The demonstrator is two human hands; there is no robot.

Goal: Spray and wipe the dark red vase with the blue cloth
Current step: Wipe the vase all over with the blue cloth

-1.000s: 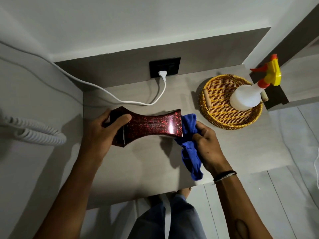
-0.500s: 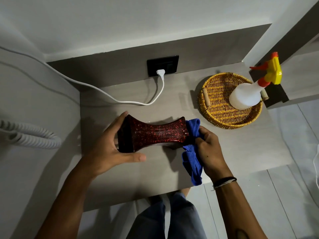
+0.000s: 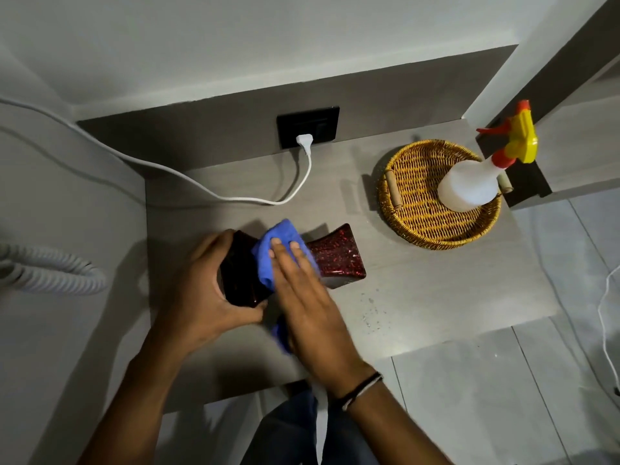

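The dark red speckled vase (image 3: 339, 258) lies on its side over the grey table (image 3: 419, 297). My left hand (image 3: 204, 290) grips its left end. My right hand (image 3: 302, 297) lies flat with fingers stretched, pressing the blue cloth (image 3: 273, 248) onto the vase's middle. A fold of the cloth hangs below my palm. The white spray bottle (image 3: 469, 186) with a yellow and red trigger head stands in the wicker basket (image 3: 416, 209) at the right.
A white cable (image 3: 235, 196) runs across the back of the table to a plug in the black wall socket (image 3: 308, 126). A coiled grey hose (image 3: 50, 273) lies at the left. Small droplets dot the table right of the vase. My knees show below the table's front edge.
My right hand has carried the cloth from the vase's right end leftwards onto its middle. My left hand has closed around the left end.
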